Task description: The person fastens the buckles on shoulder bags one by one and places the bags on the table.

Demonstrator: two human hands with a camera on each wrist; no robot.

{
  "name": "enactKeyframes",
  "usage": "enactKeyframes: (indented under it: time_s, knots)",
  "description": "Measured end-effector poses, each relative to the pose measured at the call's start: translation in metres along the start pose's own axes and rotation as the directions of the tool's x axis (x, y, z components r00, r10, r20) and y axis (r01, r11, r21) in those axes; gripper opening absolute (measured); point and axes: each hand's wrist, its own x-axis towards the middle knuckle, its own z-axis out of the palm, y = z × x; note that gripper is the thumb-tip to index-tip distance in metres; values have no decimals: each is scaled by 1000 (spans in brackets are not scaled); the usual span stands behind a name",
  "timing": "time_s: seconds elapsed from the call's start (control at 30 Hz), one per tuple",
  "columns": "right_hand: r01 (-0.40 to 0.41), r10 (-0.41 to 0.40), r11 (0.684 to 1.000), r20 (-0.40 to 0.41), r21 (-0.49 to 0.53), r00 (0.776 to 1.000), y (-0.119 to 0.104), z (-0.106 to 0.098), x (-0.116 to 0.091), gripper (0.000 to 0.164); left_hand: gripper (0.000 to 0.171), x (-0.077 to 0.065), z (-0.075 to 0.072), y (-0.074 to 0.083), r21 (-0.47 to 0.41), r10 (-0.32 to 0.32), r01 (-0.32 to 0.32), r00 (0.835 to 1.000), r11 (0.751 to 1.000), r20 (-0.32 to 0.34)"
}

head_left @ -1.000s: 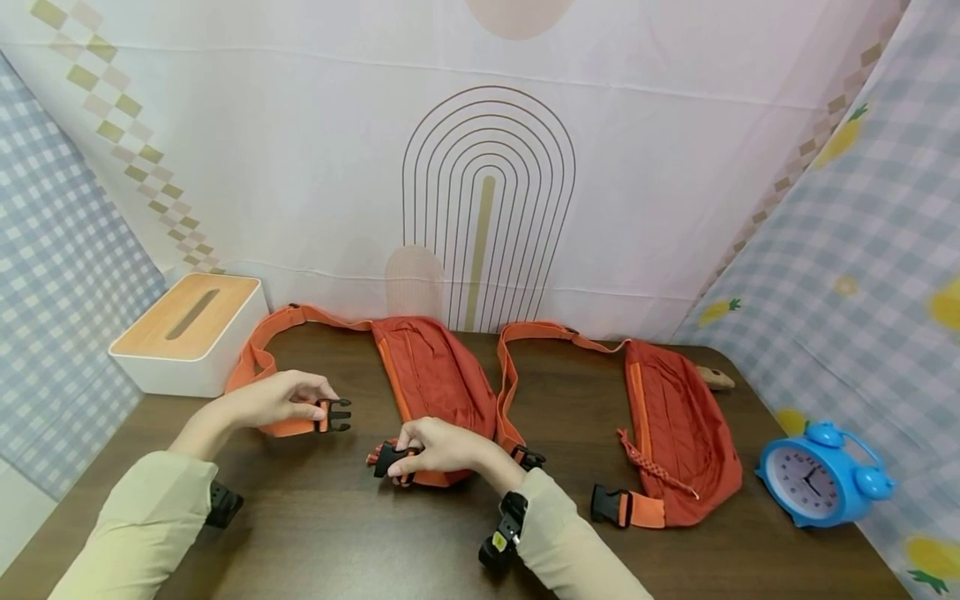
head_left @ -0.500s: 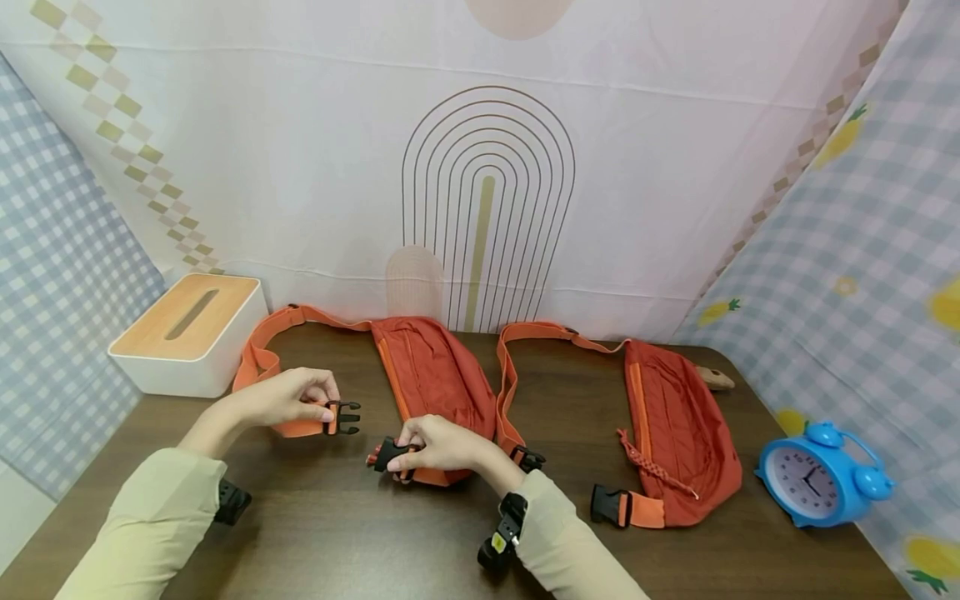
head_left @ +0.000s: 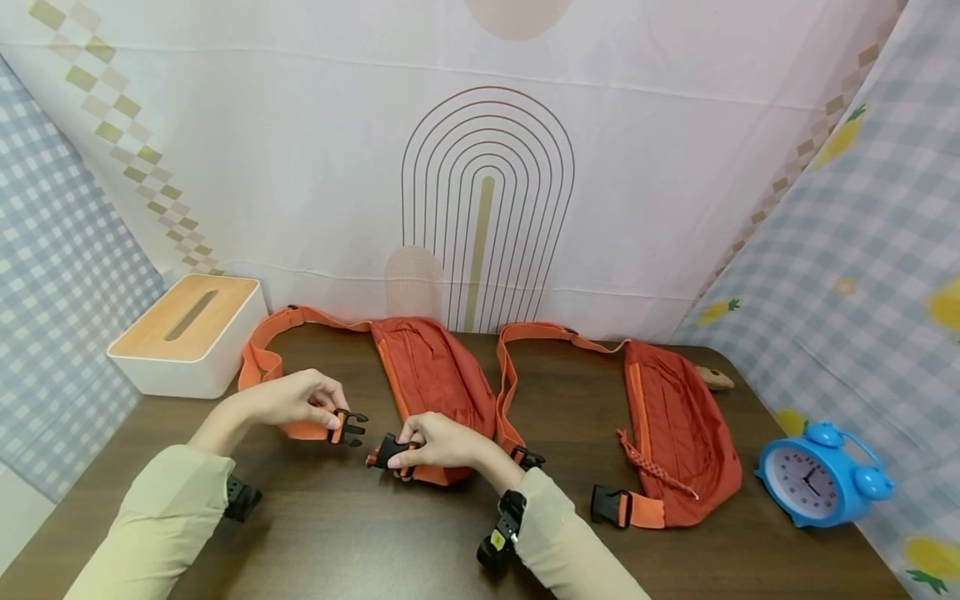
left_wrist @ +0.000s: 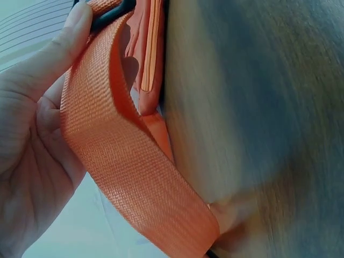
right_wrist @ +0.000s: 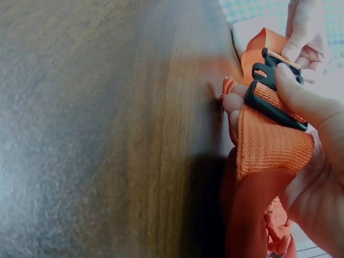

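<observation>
My left hand pinches the pronged half of a black side-release buckle at the end of an orange strap. In the left wrist view the strap loops down from the thumb. My right hand grips the black socket half, which is joined by short orange webbing to a rust-red waist bag. The prongs point right toward the socket, with a small gap between the two halves in the head view. Red cord shows beside the socket; my right forearm covers part of the bag.
A second rust-red waist bag lies to the right with its buckle unfastened. A blue alarm clock stands at the right edge. A white tissue box with a wooden lid sits back left, before the cloth backdrop.
My left hand has moved right and slightly down with the pronged half, narrowing the gap to the socket. The right hand has barely shifted, keeping its grip.
</observation>
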Motion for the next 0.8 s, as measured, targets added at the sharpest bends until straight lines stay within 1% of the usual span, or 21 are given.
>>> enactKeyframes:
  time_s: [0.17, 0.23, 0.4, 0.47, 0.6, 0.67, 0.8]
  knots:
    - [0, 0, 1000, -5, -17, 1000, 0, 0, 1, 18, 13, 2, 0, -1, 2, 16, -16, 1000, 1000, 19]
    - [-2, 2, 1000, -7, 4, 1000, -3, 0, -1, 17, 14, 2, 1, -1, -5, 14, -13, 1000, 1000, 21]
    - [0, 0, 1000, -11, 21, 1000, -3, 0, -1, 15, 15, 5, 3, 1, -28, 4, -4, 999, 1000, 33]
    - [5, -5, 1000, -12, -1, 1000, 0, 0, 0, 16, 15, 6, 4, 2, -36, 7, -6, 999, 999, 38]
    - [6, -7, 999, -24, -42, 1000, -1, 1, 0, 16, 15, 8, 7, 3, -43, 20, -18, 999, 999, 46]
    - [6, -7, 999, -30, -50, 1000, -1, 1, 0, 16, 15, 9, 7, 5, -41, 29, -27, 998, 999, 52]
    - [4, -5, 1000, -31, -22, 1000, -1, 1, 1, 15, 15, 11, 7, 8, -55, 36, -32, 997, 998, 68]
